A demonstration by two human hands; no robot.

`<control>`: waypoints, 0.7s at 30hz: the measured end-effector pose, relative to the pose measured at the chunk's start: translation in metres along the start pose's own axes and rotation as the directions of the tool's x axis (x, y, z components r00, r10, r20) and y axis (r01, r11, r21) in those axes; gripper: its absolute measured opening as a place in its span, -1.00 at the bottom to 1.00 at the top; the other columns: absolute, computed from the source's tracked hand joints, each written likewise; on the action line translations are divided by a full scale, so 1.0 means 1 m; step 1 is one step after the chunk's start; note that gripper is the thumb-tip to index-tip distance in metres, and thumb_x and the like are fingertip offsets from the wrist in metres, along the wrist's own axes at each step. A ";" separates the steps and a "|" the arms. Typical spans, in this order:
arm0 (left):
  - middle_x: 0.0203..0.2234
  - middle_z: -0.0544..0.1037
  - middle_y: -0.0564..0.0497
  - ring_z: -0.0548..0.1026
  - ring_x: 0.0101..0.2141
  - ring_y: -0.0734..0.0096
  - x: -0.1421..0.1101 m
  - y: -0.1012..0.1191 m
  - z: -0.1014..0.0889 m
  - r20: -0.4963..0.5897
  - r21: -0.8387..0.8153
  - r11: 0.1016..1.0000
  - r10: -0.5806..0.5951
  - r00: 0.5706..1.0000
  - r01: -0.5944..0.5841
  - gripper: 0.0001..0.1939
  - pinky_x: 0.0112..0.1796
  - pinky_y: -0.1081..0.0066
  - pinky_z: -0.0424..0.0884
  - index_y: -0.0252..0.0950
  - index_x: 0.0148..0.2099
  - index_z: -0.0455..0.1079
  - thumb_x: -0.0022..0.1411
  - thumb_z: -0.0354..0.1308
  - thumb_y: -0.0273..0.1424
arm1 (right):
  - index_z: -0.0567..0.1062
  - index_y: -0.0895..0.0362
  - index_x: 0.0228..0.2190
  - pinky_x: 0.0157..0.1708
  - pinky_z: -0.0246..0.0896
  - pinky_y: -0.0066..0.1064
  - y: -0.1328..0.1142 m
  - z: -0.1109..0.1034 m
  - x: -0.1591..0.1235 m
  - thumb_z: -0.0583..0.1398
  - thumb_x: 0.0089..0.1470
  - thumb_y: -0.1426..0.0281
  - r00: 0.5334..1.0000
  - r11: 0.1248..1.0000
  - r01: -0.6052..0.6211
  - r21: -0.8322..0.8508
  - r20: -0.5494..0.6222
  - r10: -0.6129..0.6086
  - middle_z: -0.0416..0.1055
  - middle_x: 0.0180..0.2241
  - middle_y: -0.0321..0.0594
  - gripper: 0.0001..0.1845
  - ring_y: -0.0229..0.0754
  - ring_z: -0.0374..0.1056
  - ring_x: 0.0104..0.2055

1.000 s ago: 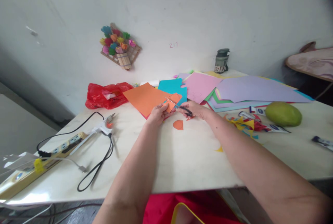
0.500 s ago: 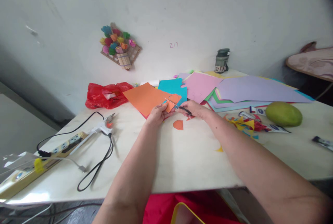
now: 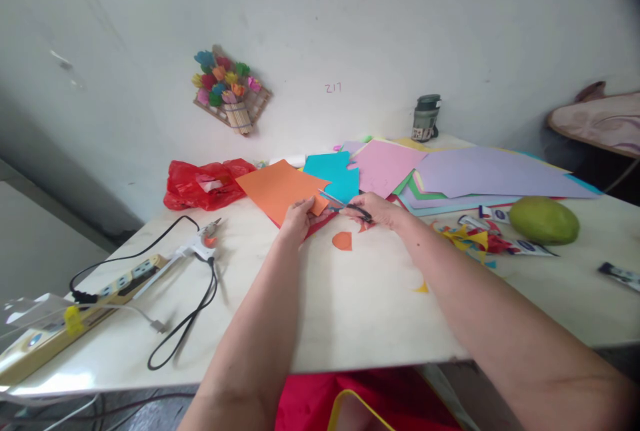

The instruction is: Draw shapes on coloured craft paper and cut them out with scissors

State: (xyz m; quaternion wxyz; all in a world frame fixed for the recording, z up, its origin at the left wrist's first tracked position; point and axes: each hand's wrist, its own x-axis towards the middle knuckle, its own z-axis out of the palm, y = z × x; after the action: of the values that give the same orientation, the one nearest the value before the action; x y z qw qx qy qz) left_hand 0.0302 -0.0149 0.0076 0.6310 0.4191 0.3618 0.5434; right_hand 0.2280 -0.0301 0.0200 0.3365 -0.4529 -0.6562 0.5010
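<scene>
My left hand (image 3: 299, 219) is closed on a small piece of orange paper (image 3: 320, 205), its thumb on top. My right hand (image 3: 373, 209) grips a pair of scissors (image 3: 361, 213) by the dark handles. The metal blades point left, beside the orange piece. Behind my hands lies a large orange sheet (image 3: 277, 185), and red paper (image 3: 321, 225) shows under my left fingers. A rounded orange cutout (image 3: 343, 241) rests on the table just in front of the scissors.
Blue (image 3: 330, 171), pink (image 3: 383, 167) and lilac sheets (image 3: 490, 171) spread along the back. To the right lie paper scraps (image 3: 467, 237) and a green mango-like fruit (image 3: 544, 220). A glue gun (image 3: 204, 241), power strip (image 3: 125, 281) and red plastic bag (image 3: 207, 184) occupy the left.
The outlined orange paper flap beyond the scissors blades is no longer visible there. My left hand has shifted slightly left, leaving a smaller orange piece showing. The scissors stay nearly in place.
</scene>
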 end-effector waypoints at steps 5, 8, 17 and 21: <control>-0.53 0.49 -0.04 0.49 -0.50 0.38 0.005 -0.001 -0.007 -0.098 0.107 0.989 0.109 0.989 -0.098 -0.79 -0.45 0.41 0.43 -0.38 -0.40 0.34 0.02 0.19 -0.31 | 0.39 0.21 -0.51 -0.77 0.03 -0.60 0.005 -0.006 0.003 0.31 -0.24 0.11 0.991 0.984 0.088 0.153 -0.115 -0.071 0.27 -0.72 -0.39 -0.58 -0.45 0.12 -0.76; -0.63 0.41 0.05 0.38 -0.62 0.52 0.009 -0.005 -0.012 -0.136 0.254 0.961 0.146 0.980 -0.108 -0.73 -0.59 0.52 0.29 -0.34 -0.49 0.33 -0.05 0.24 -0.22 | 0.44 0.22 -0.45 -0.76 0.05 -0.59 0.008 -0.006 0.007 0.31 -0.22 0.16 0.974 0.983 0.132 0.124 -0.201 -0.106 0.32 -0.70 -0.35 -0.62 -0.43 0.15 -0.75; -0.36 0.55 -0.03 0.44 -0.22 0.18 0.016 -0.013 -0.009 -0.127 0.902 0.432 0.280 0.951 -0.006 -0.73 -0.27 0.34 0.30 -0.18 -0.36 0.50 -0.01 0.17 -0.12 | 0.51 0.11 -0.36 -0.49 0.29 -0.49 0.025 -0.003 0.026 0.24 -0.10 0.29 0.894 0.951 0.194 -0.239 -0.357 -0.272 0.49 -0.52 -0.29 -0.80 -0.23 0.42 -0.46; -0.14 0.50 0.01 0.23 0.03 0.07 0.012 -0.013 0.001 -0.063 0.996 0.079 0.316 0.947 0.040 -0.74 -0.06 0.18 0.16 -0.09 -0.26 0.49 -0.01 0.16 -0.13 | 0.53 0.08 -0.38 -0.48 0.25 -0.49 0.032 -0.005 0.029 0.23 -0.09 0.30 0.869 0.899 0.124 -0.421 -0.390 -0.303 0.50 -0.52 -0.29 -0.82 -0.22 0.41 -0.45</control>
State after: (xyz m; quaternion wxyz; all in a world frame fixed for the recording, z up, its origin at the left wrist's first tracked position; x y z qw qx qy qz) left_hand 0.0378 -0.0041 -0.0038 0.0745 0.6894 0.6700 0.2650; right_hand 0.2297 0.0017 -0.0097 0.4374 -0.5353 -0.6930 0.2047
